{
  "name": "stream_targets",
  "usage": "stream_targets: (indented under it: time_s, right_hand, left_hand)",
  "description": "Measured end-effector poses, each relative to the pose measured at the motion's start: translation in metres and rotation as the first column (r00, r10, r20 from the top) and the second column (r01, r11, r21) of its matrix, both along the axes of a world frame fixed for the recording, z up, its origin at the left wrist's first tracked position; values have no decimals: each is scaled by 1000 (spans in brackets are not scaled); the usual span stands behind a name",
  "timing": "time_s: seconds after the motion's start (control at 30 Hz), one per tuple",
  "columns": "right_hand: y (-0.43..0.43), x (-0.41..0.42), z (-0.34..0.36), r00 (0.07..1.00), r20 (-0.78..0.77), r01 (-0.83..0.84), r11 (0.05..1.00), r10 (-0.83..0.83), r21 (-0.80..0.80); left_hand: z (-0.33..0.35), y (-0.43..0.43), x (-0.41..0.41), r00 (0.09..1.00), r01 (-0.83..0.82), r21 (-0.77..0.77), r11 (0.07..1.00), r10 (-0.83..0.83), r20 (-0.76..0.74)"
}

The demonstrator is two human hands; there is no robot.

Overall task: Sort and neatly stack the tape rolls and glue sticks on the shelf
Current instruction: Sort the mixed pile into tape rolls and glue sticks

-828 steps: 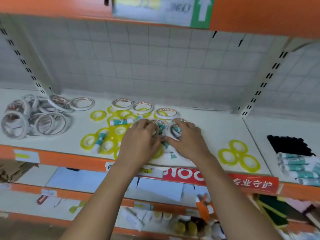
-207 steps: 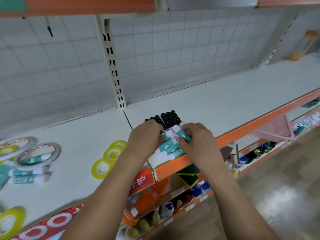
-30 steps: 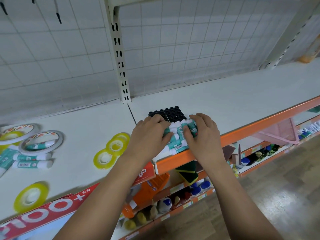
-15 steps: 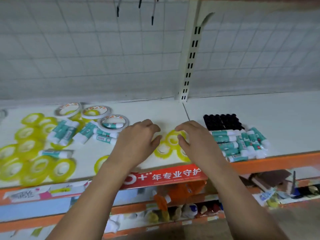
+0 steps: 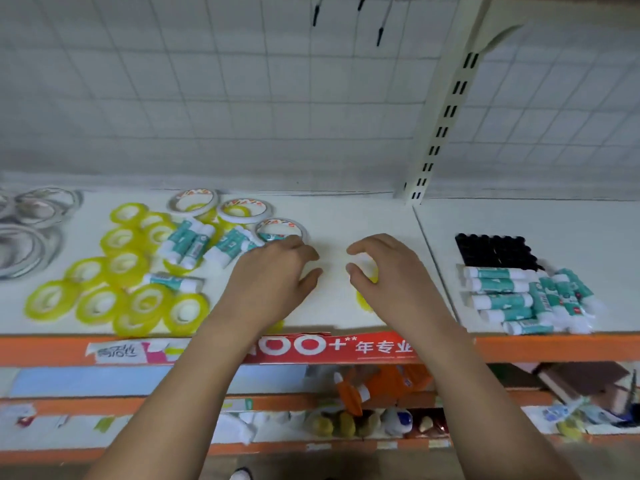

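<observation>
- The slotted upright point(image 5: 440, 133) at the back of the white shelf point(image 5: 346, 216) is the marker here; the shelf board's seam runs forward from its foot.
- Left hand point(image 5: 273, 275): left of the upright and toward the shelf's front, palm down, fingers loosely curled, thumb apart from them, gripping nothing.
- Right hand point(image 5: 388, 275): just left of the seam below the upright, palm down, fingers arched, thumb apart from the fingertips. Nothing is pinched between them. It covers some yellow rolls point(image 5: 363, 299), of which only slivers show; whether it touches them I cannot tell.
- Yellow tape rolls point(image 5: 121, 268): far left of the upright. They are small translucent rings with pale cores, lying flat, and many overlap.
- White-rimmed tape rolls point(image 5: 246, 211): left of the upright near the back. They are thin wide hoops with orange print, three in a loose row.
- Thin greyish rolls point(image 5: 31, 230): farthest left of the upright, blurred.
- Loose glue sticks point(image 5: 194, 244): left of the upright among the yellow rings. They are white tubes with teal labels, lying at mixed angles.
- Stacked glue sticks point(image 5: 502, 289): right of the upright at the front edge. Most lie in parallel rows, a few crosswise at the far end.
- Black block point(image 5: 493, 251): right of the upright, just behind that stack, with round knobbed tops packed in a grid.
</observation>
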State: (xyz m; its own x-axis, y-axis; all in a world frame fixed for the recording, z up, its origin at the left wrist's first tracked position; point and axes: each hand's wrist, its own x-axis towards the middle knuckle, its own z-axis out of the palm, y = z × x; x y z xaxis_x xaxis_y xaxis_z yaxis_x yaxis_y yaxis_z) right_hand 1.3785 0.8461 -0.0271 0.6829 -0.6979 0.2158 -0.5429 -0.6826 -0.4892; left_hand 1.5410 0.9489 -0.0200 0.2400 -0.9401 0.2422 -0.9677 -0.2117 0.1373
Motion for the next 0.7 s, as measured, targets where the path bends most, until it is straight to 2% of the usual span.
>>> stream_targets:
  time_s: [0.1, 0.2, 0.27, 0.4, 0.5, 0.7]
  right_hand:
    - [25, 28, 2, 998, 8, -59, 998, 59, 14]
    - [57, 50, 0, 996, -2, -85, 995, 85, 59]
    - [78, 63, -2, 994, -88, -60, 994, 68, 95]
    - [107, 94, -3, 941, -335, 98, 982, -38, 164]
    - [122, 118, -4, 905, -421, 131, 982, -62, 138]
    - [146, 130, 0, 937, -301, 197, 980, -179, 30]
  left_hand:
    - [-4, 33, 31, 996, -83, -7, 997, 83, -21]
    - [-10, 66, 59, 996, -89, 7, 996, 89, -32]
    - [-13, 86, 74, 996, -86, 21, 996, 87, -28]
    - [-15, 118, 106, 996, -80, 41, 996, 81, -24]
    - [-14, 133, 128, 999, -38, 56, 998, 39, -18]
    - [-17, 130, 143, 980, 197, 189, 962, -199, -5]
